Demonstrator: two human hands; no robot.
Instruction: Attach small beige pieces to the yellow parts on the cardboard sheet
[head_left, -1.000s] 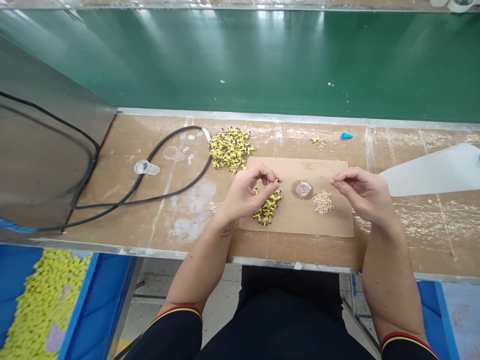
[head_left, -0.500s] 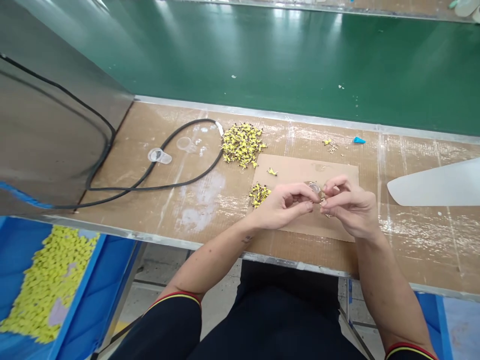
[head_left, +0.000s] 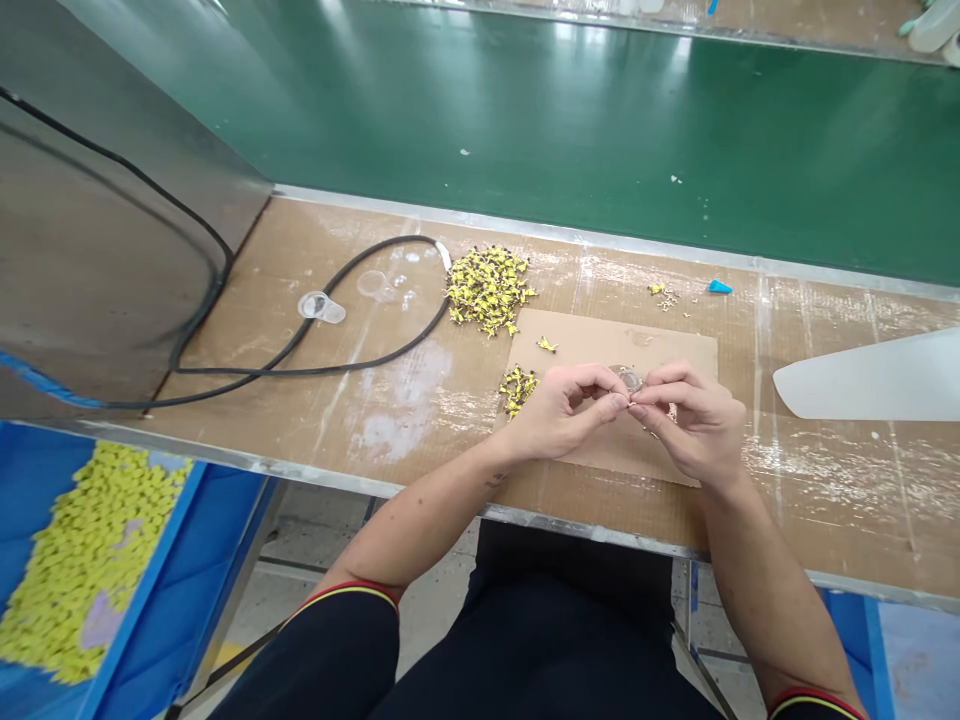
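My left hand and my right hand meet fingertip to fingertip over a cardboard sheet. Both are closed in a pinch, and whatever sits between the fingers is too small to make out. Just behind the fingertips a small clear round cup shows in part. Tiny pale pieces lie under my right fingers. Left of my left hand is a small pile of yellow-and-black figures, partly covered by the hand. One single yellow figure rests on the sheet.
A larger heap of yellow-and-black figures stands behind, beside a looped black cable and clear cups. A blue cone-shaped cap and a white panel are at right. A blue bin with yellow pieces sits lower left.
My right hand has moved slightly left, so its fingertips now touch those of my left hand. The left hand has stayed nearly in place.
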